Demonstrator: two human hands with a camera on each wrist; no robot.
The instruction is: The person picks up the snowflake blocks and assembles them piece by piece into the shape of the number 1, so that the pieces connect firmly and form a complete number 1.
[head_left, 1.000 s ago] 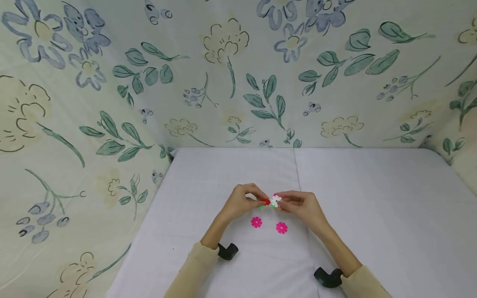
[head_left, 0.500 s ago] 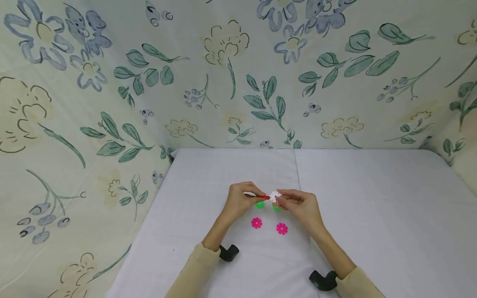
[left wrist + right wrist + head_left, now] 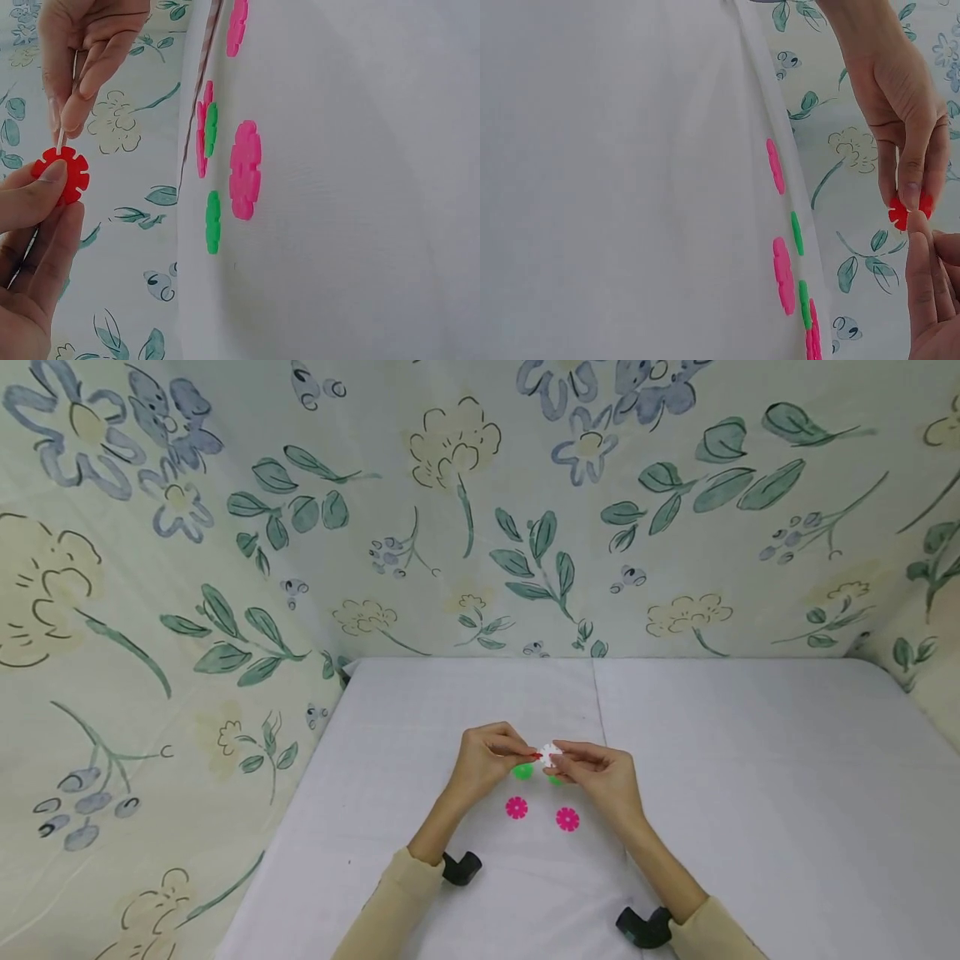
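My left hand [image 3: 487, 762] pinches a red notched disc [image 3: 73, 174] between thumb and fingers. Opposite it, my right hand [image 3: 603, 774] pinches a white notched disc [image 3: 551, 755] by its right side. The two discs meet edge to edge above the table, the white one seen edge-on in the left wrist view, at the red one's rim. In the right wrist view the fingertips of my right hand [image 3: 934, 289] hide the white disc. How deeply the discs are joined, I cannot tell.
On the white cloth of the table [image 3: 420, 710] lie pink discs [image 3: 517, 808] nearer me and green discs [image 3: 522, 772] beneath the hands. More pink shows beside a green disc [image 3: 211, 129]. A flowered cloth hangs behind. Black curved pieces [image 3: 462, 868] sit at both wrists.
The red disc has turned edge-on in the head view and both discs have risen slightly. The white disc has moved left against the red one, uncovering the green discs below.
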